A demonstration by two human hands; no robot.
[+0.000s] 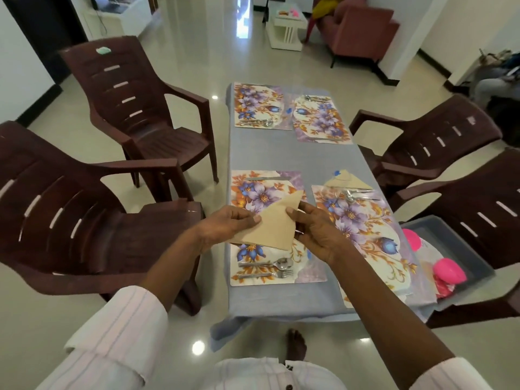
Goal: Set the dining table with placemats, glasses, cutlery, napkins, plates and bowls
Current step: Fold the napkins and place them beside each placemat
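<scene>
Both hands [225, 228] [315, 232] pinching folded napkin [271, 226], above placemat [253, 190]

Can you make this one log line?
napkin: folded triangle | left hand: holds it | right hand: holds it | above: placemat

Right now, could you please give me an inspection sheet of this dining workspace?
Surface: table, grey cloth over it.
Job's things: four mats, cutlery on each; folded napkin by the near right mat; held napkin above the near left mat.
Clutter: bin with pink items, right of the table.
Grippers: left hand and right hand both pinch the held napkin.
Cables: nothing seen.
Surroundings: brown chairs, sofa.
</scene>
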